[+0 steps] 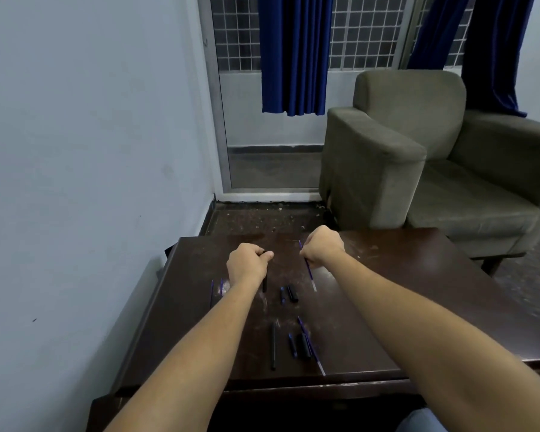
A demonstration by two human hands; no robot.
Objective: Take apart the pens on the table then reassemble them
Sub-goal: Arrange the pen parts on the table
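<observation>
Over the dark wooden table (pixel 387 307), my left hand (pixel 247 265) is closed around a black pen barrel (pixel 264 283) that points down toward me. My right hand (pixel 323 246) pinches a thin blue refill (pixel 309 272), held apart from the barrel. Between my arms lie a small blue cap (pixel 282 295) and a short black piece (pixel 292 293). Nearer to me lie a long black barrel (pixel 273 346), a blue cap (pixel 292 345), a black piece (pixel 305 346) and another refill (pixel 312 347). Two more thin refills (pixel 212 291) lie left of my left wrist.
A grey-green armchair (pixel 418 157) stands beyond the table at the right. A pale wall runs along the left side. Blue curtains (pixel 293 54) hang over a gridded window and glass door at the back. The floor beyond the table is dusty.
</observation>
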